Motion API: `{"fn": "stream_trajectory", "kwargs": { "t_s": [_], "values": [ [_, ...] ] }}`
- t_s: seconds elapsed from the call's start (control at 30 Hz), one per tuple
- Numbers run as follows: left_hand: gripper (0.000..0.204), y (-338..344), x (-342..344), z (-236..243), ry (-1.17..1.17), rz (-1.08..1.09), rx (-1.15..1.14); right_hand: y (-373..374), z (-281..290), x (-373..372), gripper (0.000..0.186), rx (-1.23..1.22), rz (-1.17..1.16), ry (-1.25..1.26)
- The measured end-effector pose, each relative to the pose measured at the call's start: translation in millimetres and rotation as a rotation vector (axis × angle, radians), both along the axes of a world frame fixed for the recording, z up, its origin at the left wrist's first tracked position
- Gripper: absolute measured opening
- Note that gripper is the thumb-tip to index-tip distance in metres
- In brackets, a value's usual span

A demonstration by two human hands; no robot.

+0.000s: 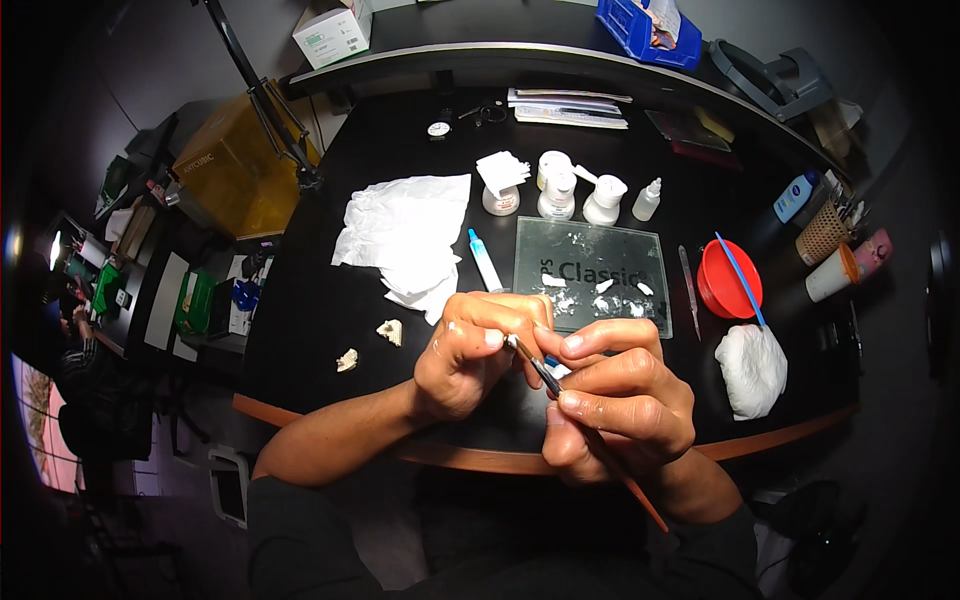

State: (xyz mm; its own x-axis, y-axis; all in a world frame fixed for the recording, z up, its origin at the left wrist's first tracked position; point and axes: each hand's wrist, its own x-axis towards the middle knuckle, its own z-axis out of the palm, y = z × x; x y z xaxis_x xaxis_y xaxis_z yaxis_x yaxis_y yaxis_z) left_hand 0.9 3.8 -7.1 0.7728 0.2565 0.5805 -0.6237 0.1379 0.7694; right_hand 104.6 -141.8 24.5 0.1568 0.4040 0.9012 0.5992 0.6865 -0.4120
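Close in front of me, my left hand is closed, its thumb and fingertips pinching a small white piece that is mostly hidden by the fingers. My right hand grips a slim brush with a reddish-brown handle and dark ferrule. The brush's tip meets the white piece at the left fingertips. White residue specks the fingers of both hands. Just beyond them lies a glass slab bearing several small white heaps and smears. Two cream-coloured tooth models rest left of my left hand.
White tissues and a blue-capped tube lie left of the slab. White jars and bottles stand behind it. To the right are a metal tool, a red bowl with a blue stick, and a crumpled white wad.
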Motion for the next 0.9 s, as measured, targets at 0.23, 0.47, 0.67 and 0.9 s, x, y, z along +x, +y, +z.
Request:
{"fn": "stream_trajectory", "kwargs": {
  "t_s": [0.23,0.47,0.67,0.9],
  "values": [
    [0.056,-2.4,-0.7,1.7,0.022,0.026,-0.024,-0.4,0.3,-0.3,0.022,0.005,-0.005,0.000],
    [0.055,-0.8,-1.2,2.3,0.012,0.011,-0.002,0.4,-0.1,0.2,0.018,0.011,0.009,-0.002],
    [0.055,-0.7,-0.3,2.9,0.000,0.010,0.000,0.3,0.4,0.6,0.018,0.007,-0.004,-0.010],
    [0.055,-0.2,-0.6,-0.7,-0.012,0.001,-0.005,-0.3,1.2,0.6,0.019,0.008,-0.001,-0.001]
  ]
}}
